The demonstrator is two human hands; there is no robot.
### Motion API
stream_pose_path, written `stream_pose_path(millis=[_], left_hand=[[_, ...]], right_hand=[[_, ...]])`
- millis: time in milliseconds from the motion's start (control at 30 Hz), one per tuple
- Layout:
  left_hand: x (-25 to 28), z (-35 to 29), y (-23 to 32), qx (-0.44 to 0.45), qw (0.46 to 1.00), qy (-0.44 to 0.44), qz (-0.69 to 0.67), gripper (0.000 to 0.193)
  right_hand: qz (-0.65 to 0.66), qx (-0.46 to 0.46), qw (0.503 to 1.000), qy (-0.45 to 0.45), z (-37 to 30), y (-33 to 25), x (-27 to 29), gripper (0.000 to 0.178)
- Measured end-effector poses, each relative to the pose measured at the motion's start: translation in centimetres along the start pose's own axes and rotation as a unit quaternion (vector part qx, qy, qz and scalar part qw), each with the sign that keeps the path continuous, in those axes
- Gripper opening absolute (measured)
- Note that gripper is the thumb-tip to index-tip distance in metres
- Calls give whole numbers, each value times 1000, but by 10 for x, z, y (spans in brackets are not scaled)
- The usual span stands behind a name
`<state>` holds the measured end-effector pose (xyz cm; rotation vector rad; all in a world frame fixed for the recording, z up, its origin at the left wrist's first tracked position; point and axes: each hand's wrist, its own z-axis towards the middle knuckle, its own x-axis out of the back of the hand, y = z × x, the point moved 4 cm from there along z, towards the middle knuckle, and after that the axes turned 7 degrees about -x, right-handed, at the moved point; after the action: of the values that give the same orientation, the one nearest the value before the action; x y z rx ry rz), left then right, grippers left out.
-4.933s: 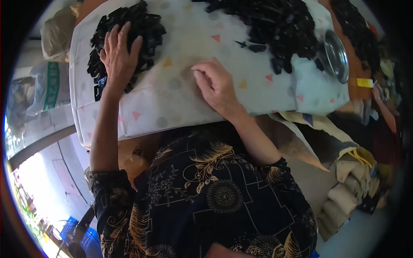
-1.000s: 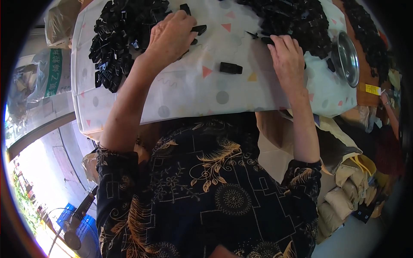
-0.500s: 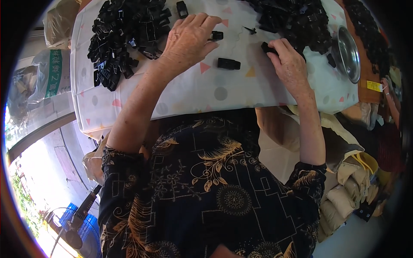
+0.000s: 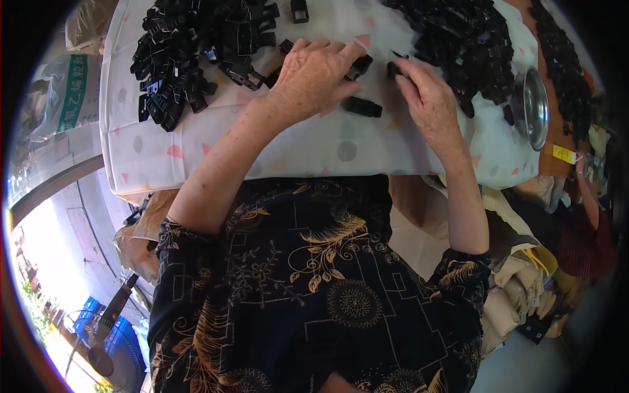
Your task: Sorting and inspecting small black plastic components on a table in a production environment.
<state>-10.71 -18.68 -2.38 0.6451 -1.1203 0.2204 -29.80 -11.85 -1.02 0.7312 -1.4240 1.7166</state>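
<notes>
My left hand point(image 4: 313, 75) is palm down over the cloth, its thumb and fingers curled round a small black plastic part point(image 4: 359, 67). The hand hides much of that part. Just below the thumb, another black plastic part point(image 4: 363, 107) lies on the cloth. My right hand point(image 4: 427, 101) faces it from the right, thumb and forefinger pinching a small dark plastic piece point(image 4: 395, 68), which the fingers partly cover. Past my left hand, a single black part point(image 4: 299, 10) rests near the far edge of view.
Heaps of black plastic parts lie at the left point(image 4: 177, 62) and the right point(image 4: 452, 46) of the patterned tablecloth point(image 4: 262, 154). A metal bowl point(image 4: 536, 108) stands at the right edge. Beyond it, another person's arm point(image 4: 588, 187) shows beside a yellow label point(image 4: 563, 154).
My hands have come closer together: the left has shifted right with its part, the right has moved left with its piece. The whole view has also shifted slightly.
</notes>
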Motion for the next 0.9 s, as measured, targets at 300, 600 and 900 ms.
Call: stream_pose_path(millis=[300, 600, 900], left_hand=[[1, -6, -4, -8, 999, 1, 45, 39], [2, -5, -7, 13, 1000, 13, 17, 32], [1, -4, -6, 13, 1000, 27, 2, 28]], right_hand=[[-145, 171, 969, -103, 9, -13, 21, 35], [10, 114, 989, -89, 15, -14, 5, 39], [-84, 258, 963, -4, 20, -31, -18, 40]])
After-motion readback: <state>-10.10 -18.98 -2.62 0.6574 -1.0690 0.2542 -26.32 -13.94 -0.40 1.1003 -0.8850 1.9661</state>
